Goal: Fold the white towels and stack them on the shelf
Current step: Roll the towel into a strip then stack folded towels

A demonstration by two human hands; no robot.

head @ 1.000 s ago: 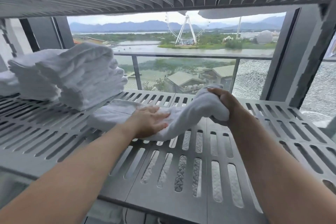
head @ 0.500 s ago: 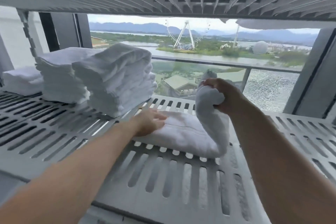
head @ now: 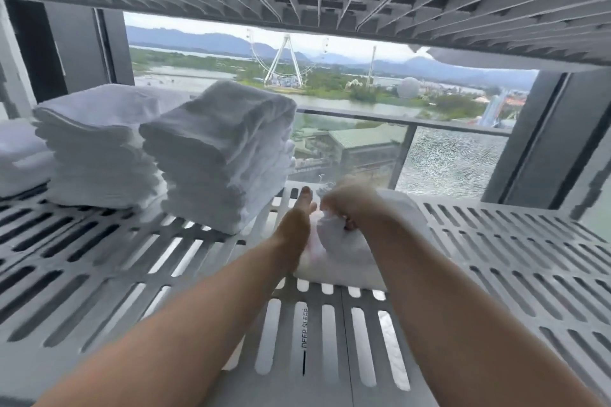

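White towel sits half-folded mid-frame on the slatted shelf; right hand clutches its bunched end, left hand presses flat-fingered beside. Finished stacks stand at left. I'd say this one needs its last fold, then stacking.

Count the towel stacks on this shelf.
3. A low stack sits at the far left edge, partly cut off. A tall stack stands beside it, and a third stack nearer centre. The loose towel being folded is not counted.
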